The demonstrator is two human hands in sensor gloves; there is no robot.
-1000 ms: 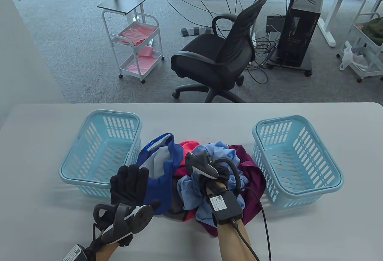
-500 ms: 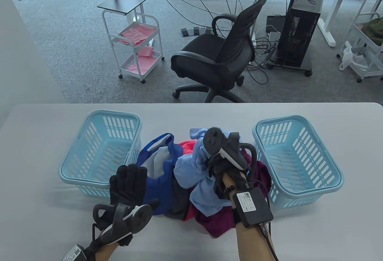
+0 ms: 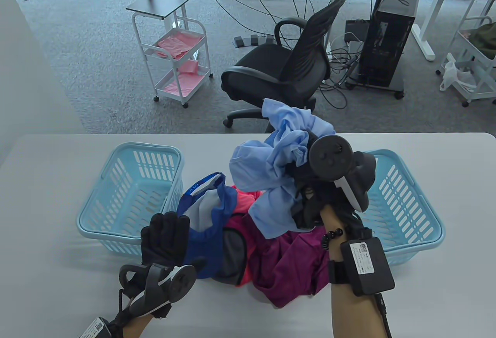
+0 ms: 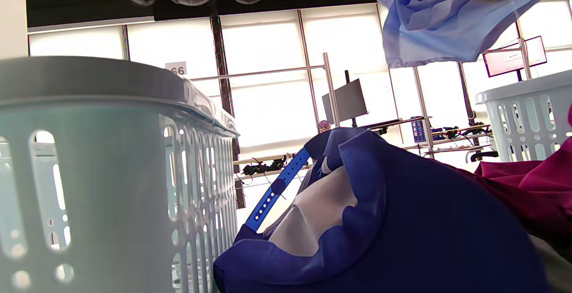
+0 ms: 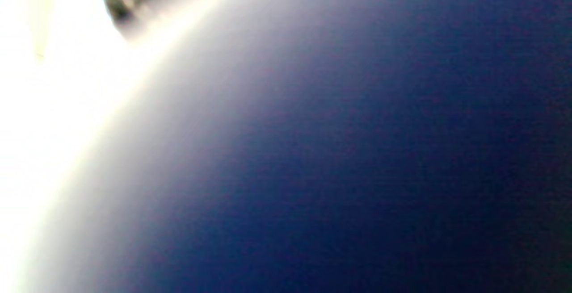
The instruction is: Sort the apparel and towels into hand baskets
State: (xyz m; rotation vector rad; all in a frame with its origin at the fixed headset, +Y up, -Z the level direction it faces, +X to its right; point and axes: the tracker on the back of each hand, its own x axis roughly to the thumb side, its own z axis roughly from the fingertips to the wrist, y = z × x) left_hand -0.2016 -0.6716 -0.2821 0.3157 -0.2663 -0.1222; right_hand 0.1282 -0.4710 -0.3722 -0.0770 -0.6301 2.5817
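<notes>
My right hand (image 3: 306, 194) grips a light blue garment (image 3: 279, 160) and holds it up above the pile, between the two baskets. The garment also hangs at the top of the left wrist view (image 4: 429, 25). The pile on the table holds a dark blue and white garment (image 3: 207, 214), a magenta garment (image 3: 286, 264) and a coral one (image 3: 244, 198). My left hand (image 3: 166, 237) lies flat with fingers spread beside the dark blue garment, holding nothing. The right wrist view is covered by blurred cloth.
A light blue basket (image 3: 112, 214) stands left of the pile, another light blue basket (image 3: 410, 218) stands right of it; neither shows anything inside. Beyond the table's far edge are an office chair (image 3: 286, 74) and a white cart (image 3: 174, 59).
My right hand has lifted the light blue garment up off the pile and moved it up and to the right. The magenta garment below is now uncovered. The left hand has stayed put.
</notes>
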